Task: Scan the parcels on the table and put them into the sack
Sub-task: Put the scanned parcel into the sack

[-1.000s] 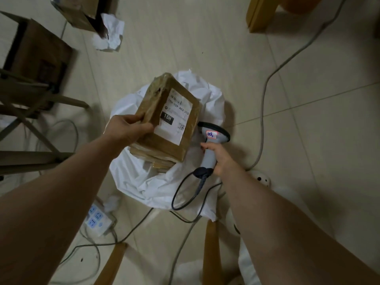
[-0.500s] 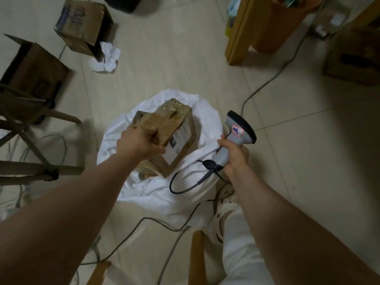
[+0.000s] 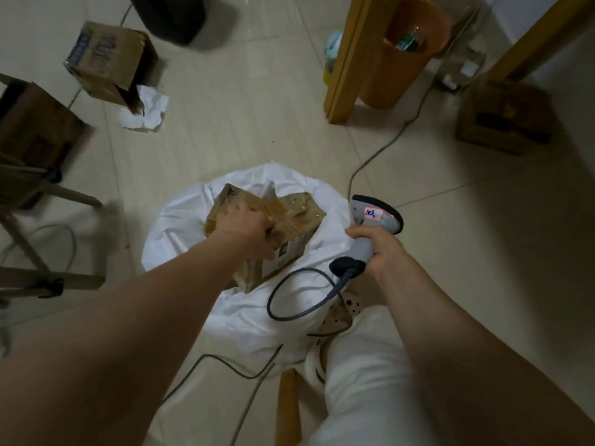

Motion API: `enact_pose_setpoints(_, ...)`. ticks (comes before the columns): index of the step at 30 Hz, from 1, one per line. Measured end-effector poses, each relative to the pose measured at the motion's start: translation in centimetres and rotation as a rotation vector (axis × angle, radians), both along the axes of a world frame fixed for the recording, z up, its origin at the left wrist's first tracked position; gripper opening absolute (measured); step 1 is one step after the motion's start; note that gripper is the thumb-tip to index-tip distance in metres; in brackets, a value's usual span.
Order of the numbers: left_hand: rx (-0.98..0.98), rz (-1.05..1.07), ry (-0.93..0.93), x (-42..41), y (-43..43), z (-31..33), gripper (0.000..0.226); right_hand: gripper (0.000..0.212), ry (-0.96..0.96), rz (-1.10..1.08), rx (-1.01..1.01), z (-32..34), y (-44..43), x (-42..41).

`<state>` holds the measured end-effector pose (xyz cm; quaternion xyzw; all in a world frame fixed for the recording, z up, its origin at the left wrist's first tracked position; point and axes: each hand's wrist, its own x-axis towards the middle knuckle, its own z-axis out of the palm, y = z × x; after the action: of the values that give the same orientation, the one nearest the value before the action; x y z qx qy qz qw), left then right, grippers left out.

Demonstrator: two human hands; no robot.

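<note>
One white fabric sack (image 3: 180,239) lies open-mouthed on the tiled floor, near the middle. One brown, taped cardboard parcel (image 3: 289,217) sits tilted in its mouth, with a white label on the side facing near right. More brown card shows just beneath it, and I cannot tell whether that is a second parcel. The step in hand looks like the drop into the sack: the left hand (image 3: 244,230) grasps the parcel's top, fingers curled over its edge. The next move calls for letting go and drawing that arm clear of the sack's rim. To the right, the right hand (image 3: 383,249) is wrapped round the handle of the single grey handheld scanner (image 3: 370,220), whose one dark cable (image 3: 269,300) loops over the sack.
</note>
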<state>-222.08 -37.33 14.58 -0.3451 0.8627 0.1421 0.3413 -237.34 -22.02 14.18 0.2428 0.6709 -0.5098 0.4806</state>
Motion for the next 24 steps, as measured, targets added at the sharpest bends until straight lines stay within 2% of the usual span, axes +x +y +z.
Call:
enact_pose_setpoints(1, 0.003, -0.026, -0.018, -0.1, 0.0, -0.2, 0.062, 0.068, 0.042, -0.006, 0.035, -0.2, 0.3, -0.1)
enact_pose_setpoints(2, 0.004, -0.051, -0.033, -0.2, 0.2, -0.2, 0.064, 0.075, 0.102, 0.006, 0.066, 0.2, 0.3, -0.1)
enact_pose_setpoints(5, -0.053, -0.172, -0.078, -1.1, 0.8, -0.3, 0.069, 0.039, 0.323, 0.066, 0.128, 3.4, -0.1, 0.4)
enact_pose_setpoints(8, -0.115, -0.295, -0.06, -2.3, 1.9, -0.4, 0.065, 0.033, 0.488, 0.176, 0.043, 5.7, -0.2, 1.0)
enact_pose_setpoints(10, -0.035, -0.259, -0.013, -2.9, 2.5, -0.6, 0.062, 0.026, 0.588, 0.32, 0.021, 6.8, -0.4, 1.8)
enact_pose_setpoints(12, 0.176, -0.059, 0.117, -3.0, 2.4, -0.9, 0.059, 0.023, 0.627, 0.484, 0.081, 7.0, -0.5, 2.4)
enact_pose_setpoints(14, 0.475, 0.313, 0.32, -2.5, 1.8, -0.5, 0.053, 0.027, 0.636, 0.619, 0.204, 6.7, -0.7, 2.6)
enact_pose_setpoints(15, 0.55, 0.526, 0.451, -1.9, 1.2, -0.3, 0.049, 0.027, 0.635, 0.677, 0.269, 6.3, -0.9, 2.6)
enact_pose_setpoints(17, 0.439, 0.909, 0.675, 0.1, -0.2, -0.3, 0.033, 0.026, 0.632, 0.762, 0.327, 5.7, -1.5, 3.1)
enact_pose_setpoints(18, 0.321, 1.033, 0.702, 1.6, -1.0, -0.7, 0.022, 0.027, 0.637, 0.795, 0.326, 5.4, -1.9, 3.5)
enact_pose_setpoints(21, 0.091, 1.175, 0.453, 6.5, -2.5, -3.6, 0.025, 0.03, 0.705, 0.885, 0.342, 3.8, -3.3, 5.1)
enact_pose_setpoints(24, 0.081, 1.182, 0.225, 10.5, -3.2, -7.4, 0.028, 0.032, 0.779, 1.024, 0.482, 2.3, -4.2, 6.5)
